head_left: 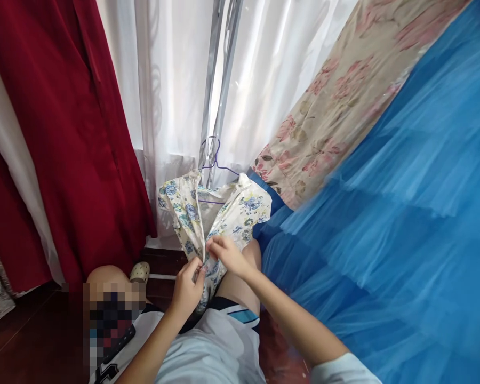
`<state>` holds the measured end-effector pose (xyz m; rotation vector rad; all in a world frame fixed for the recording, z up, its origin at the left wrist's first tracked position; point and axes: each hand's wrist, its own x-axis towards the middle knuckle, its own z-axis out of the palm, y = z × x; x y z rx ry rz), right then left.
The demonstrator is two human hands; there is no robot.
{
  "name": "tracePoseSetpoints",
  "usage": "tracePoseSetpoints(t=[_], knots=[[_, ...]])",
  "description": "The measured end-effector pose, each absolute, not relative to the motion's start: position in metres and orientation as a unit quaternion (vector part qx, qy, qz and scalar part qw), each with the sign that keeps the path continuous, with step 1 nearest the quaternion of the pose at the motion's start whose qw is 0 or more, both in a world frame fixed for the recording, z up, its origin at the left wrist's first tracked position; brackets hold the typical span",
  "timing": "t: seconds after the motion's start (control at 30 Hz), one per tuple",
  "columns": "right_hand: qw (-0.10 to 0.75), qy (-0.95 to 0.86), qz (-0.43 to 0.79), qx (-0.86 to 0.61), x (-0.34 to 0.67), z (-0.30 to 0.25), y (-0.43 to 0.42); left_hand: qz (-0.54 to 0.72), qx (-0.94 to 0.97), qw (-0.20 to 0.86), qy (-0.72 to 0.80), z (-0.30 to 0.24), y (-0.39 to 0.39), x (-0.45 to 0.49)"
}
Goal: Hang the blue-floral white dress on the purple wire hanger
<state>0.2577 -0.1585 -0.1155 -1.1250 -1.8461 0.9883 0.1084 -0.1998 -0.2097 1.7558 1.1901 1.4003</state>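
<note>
A white dress (240, 216) with blue and yellow-green flowers hangs in front of me on a purple hanger (216, 160). Its front is parted in a deep V, and the lower part drops between my knees. My left hand (190, 285) pinches the left edge of the dress opening near the bottom of the V. Slightly higher, my right hand (226, 255) has its fingers closed on the right edge. Whether a zip or a button lies between the fingertips is too small to make out.
A metal pole stand (220, 69) rises behind the hanger against white curtains (272, 58). Dark red cloth (76, 133) hangs at left. Pink-flowered fabric (332, 106) and a wide blue tulle skirt (396, 229) fill the right. A pale clog (140, 272) is on the dark floor.
</note>
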Motion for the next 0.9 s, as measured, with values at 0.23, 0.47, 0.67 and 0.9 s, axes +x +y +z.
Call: tracePoseSetpoints(t=[0.23, 0.47, 0.67, 0.9], knots=[[0.496, -0.554, 0.501, -0.443, 0.263, -0.018, -0.068, 0.356, 0.785, 0.172, 0.478, -0.188, -0.215, 0.111], [0.573, -0.512, 0.512, -0.384, 0.265, 0.025, -0.060, 0.338, 0.819, 0.178, 0.428, -0.197, -0.201, 0.117], [0.623, -0.519, 0.466, -0.354, 0.261, -0.008, -0.083, 0.553, 0.757, 0.103, 0.332, -0.107, -0.143, 0.100], [0.621, -0.541, 0.464, -0.325, 0.268, -0.019, -0.089, 0.487, 0.831, 0.037, 0.267, 0.002, -0.067, 0.111]])
